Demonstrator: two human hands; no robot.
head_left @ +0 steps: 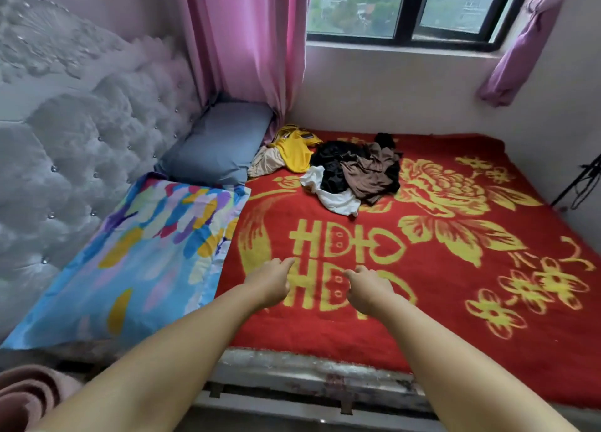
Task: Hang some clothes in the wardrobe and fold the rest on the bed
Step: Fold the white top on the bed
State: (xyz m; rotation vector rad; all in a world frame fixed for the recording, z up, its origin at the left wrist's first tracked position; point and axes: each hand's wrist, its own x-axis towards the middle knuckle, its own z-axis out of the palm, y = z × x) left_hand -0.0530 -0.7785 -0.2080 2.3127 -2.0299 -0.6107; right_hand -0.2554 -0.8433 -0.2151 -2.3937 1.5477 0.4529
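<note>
Writing: the red blanket [422, 317] covering the bed carries a large yellow double-happiness character (囍) [344, 262] near its middle, lying sideways to the camera, with yellow peony and blossom motifs to its right. More yellow characters run along the far and right edges, too small and distorted to read. The yellow garment [294, 150] shows dark markings near its top edge; illegible.

Hands: both forearms extend forward over the near edge of the bed. The left hand [270, 283] and right hand [369, 288] sit close together above the blanket, directly over the double-happiness character. Each has its fingers loosely curled, knuckles forward; neither holds anything. Whether the fingertips touch the blanket cannot be told.

Task items: the clothes lie in a loose, unfolded heap at the far side of the bed, well apart from both hands. The yellow garment lies partly over a beige garment [265, 163], just beside the grey-blue pillow [218, 145]. To the right, a black garment [335, 161], a brown garment [370, 171] and a white garment [335, 197] overlap one another.

Surroundings: a multicoloured patterned pillow [136, 252] lies against the tufted grey headboard [65, 145]. A pink curtain [250, 41] hangs at the far corner beside a dark-framed window [409, 8]; a purple curtain [527, 41] is tied at the right.
</note>
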